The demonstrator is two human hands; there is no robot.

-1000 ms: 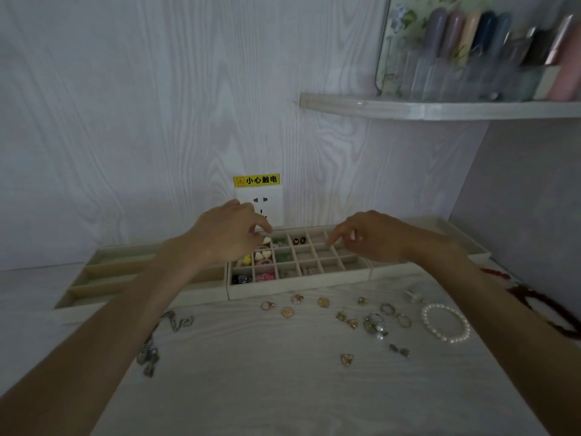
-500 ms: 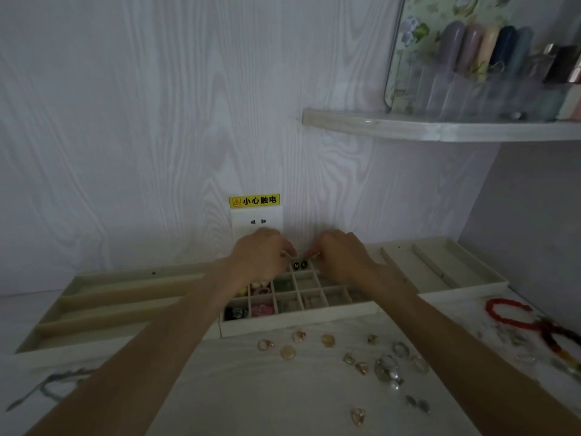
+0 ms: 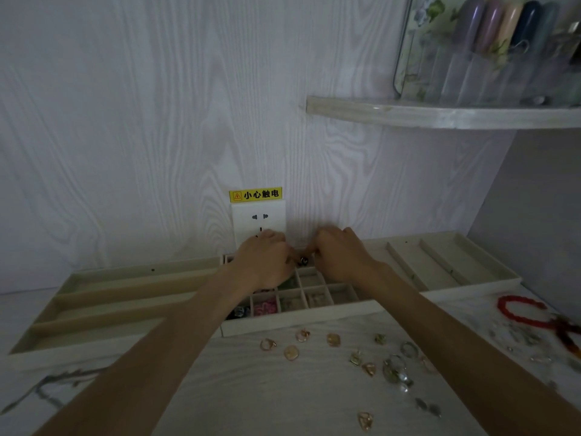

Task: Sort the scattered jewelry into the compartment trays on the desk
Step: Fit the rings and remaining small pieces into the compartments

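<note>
Two hands meet over the back row of the grid tray (image 3: 301,319), and they cover most of what matters there: the left hand (image 3: 262,262) lies with curled fingers over the rear left cells, the right hand (image 3: 341,256) over the rear middle ones, and only a small dark piece (image 3: 303,261) shows in the gap between their fingertips. Both hands look pinched toward that piece, yet the dim light and the blur leave it unclear whether either actually grips it, so the hold of each cannot be told. The left forearm hides the tray's left front cells apart from a dark bead cluster (image 3: 238,312) and a pink piece (image 3: 265,307) in the front row. Pale contents in the neighbouring cells are too faint to name. Loose rings and pendants (image 3: 333,339) lie scattered on the desk (image 3: 257,394) just in front of the tray, between the forearms; some near the right forearm are clear stones that blur together. A red bead bracelet (image 3: 518,309) lies at the right, partly cut by the frame edge. A long-slot tray (image 3: 103,306) sits left of the grid tray and another long-slot tray (image 3: 446,265) right of it. Behind the hands a wall socket (image 3: 259,220) carries a yellow warning label (image 3: 255,194), its lower holes hidden by the left knuckles. A shelf (image 3: 440,113) above holds a clear organiser (image 3: 490,58), cropped at the top.
</note>
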